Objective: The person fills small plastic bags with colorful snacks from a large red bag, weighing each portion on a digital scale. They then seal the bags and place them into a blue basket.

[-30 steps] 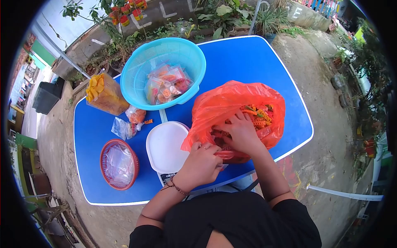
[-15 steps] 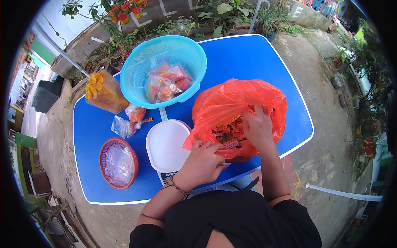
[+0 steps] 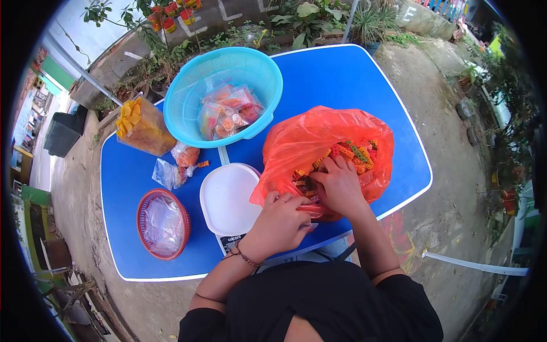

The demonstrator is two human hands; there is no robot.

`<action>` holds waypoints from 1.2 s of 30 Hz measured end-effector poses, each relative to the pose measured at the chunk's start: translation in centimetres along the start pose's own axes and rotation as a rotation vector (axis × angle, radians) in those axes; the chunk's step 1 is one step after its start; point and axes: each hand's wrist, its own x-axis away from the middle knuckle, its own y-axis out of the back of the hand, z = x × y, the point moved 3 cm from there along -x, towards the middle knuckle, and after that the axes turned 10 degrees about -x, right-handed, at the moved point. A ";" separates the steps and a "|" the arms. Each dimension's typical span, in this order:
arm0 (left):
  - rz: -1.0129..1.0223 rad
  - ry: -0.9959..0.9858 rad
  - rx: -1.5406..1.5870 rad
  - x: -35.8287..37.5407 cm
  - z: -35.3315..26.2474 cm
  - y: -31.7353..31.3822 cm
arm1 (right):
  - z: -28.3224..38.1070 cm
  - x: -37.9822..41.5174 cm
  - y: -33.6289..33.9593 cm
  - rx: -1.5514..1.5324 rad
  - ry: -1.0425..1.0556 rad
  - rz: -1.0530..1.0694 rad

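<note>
A large red plastic bag (image 3: 296,137) stands open on the blue table, full of small orange, red, yellow and green pieces (image 3: 359,157). My left hand (image 3: 280,223) is closed at the bag's near-left rim, and a bit of clear plastic shows by its fingers. Inside the bag, my right hand (image 3: 341,185) reaches into the pieces, its fingers bent down and the tips partly hidden, so its grip is unclear. Just left of the bag lies a white scale with a white tray (image 3: 229,199) on top.
A turquoise basket (image 3: 178,108) holds filled clear packets. Left of it stands a container of yellow chips (image 3: 142,128). Small plastic bags (image 3: 171,171) lie below it, and a red basket (image 3: 141,219) holds clear bags. The blue table (image 3: 325,68) has a white edge.
My right hand has moved left and toward the middle of the bag, uncovering green and yellow pieces behind it. My left hand stays at the rim.
</note>
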 end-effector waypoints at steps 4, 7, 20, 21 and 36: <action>-0.015 0.007 0.005 0.1 0.0 0.0 | -0.2 -0.4 0.8 0.023 -0.055 -0.045; -0.008 0.014 0.006 0.1 0.0 0.2 | -0.8 -0.5 1.3 -0.004 -0.071 -0.020; -0.053 0.002 0.040 0.0 -0.1 0.3 | -2.0 0.5 3.0 -0.016 -0.100 -0.028; -0.061 -0.003 0.044 0.1 -0.1 0.2 | -2.0 0.6 3.2 -0.005 -0.105 -0.036; -0.159 -0.013 0.099 -1.0 -0.3 1.2 | -0.8 1.5 2.4 -0.431 -0.021 0.050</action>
